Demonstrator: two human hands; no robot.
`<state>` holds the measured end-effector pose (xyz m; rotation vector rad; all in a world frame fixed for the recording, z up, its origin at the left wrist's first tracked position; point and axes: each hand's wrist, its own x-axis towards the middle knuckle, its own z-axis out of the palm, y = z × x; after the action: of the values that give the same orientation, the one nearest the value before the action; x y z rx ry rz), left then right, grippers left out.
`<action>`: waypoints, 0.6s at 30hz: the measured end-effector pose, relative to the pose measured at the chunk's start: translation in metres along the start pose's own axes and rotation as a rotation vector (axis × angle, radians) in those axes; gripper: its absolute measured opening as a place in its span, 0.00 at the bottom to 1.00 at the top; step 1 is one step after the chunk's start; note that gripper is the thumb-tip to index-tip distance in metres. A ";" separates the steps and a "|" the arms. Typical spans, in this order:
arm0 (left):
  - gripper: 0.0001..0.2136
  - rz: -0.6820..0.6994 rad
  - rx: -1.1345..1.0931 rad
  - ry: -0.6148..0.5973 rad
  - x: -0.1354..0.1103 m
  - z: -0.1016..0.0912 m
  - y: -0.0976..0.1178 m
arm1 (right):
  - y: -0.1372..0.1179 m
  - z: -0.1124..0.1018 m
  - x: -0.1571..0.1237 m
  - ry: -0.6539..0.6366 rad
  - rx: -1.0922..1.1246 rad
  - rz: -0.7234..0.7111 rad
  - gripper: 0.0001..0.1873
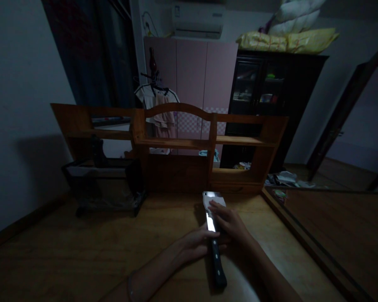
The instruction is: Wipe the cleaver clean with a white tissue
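A cleaver (218, 262) with a shiny blade and a black riveted handle is held over the wooden surface, its blade pointing away from me and the handle toward me. My left hand (197, 243) grips it where blade meets handle, thumb on top and fingers passing underneath. On the blade's upper face and right side lies my right hand (228, 220), its fingers stretched out over the metal. Part of the blade is hidden under those fingers.
To the left stands a dark-framed box (103, 188) with a black object on top. A wooden shelf unit (176, 144) runs along the back. The raised wooden edge (302, 239) borders the right side. Farther off are a pink wardrobe (190, 71) and a black cabinet (290, 92).
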<state>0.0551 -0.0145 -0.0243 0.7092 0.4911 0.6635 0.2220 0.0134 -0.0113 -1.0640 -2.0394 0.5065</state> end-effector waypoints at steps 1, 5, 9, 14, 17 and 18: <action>0.27 -0.010 -0.022 -0.017 0.001 -0.003 -0.001 | 0.004 0.001 0.000 0.026 -0.017 0.003 0.18; 0.31 -0.031 -0.112 -0.092 0.006 -0.013 -0.004 | 0.025 0.006 0.002 0.127 -0.086 0.044 0.21; 0.32 -0.039 -0.124 -0.093 0.006 -0.014 -0.003 | 0.037 0.008 0.002 0.122 -0.114 0.119 0.25; 0.34 -0.043 -0.127 -0.080 0.007 -0.015 -0.004 | 0.041 0.010 0.001 0.082 -0.111 0.122 0.25; 0.35 -0.024 -0.143 -0.104 0.008 -0.017 -0.006 | 0.039 0.010 0.000 0.069 -0.118 0.117 0.25; 0.35 -0.021 -0.147 -0.113 0.008 -0.017 -0.006 | 0.038 0.010 -0.001 0.065 -0.122 0.109 0.24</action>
<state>0.0522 -0.0050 -0.0411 0.5977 0.3421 0.6293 0.2343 0.0344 -0.0420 -1.2543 -1.9838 0.4012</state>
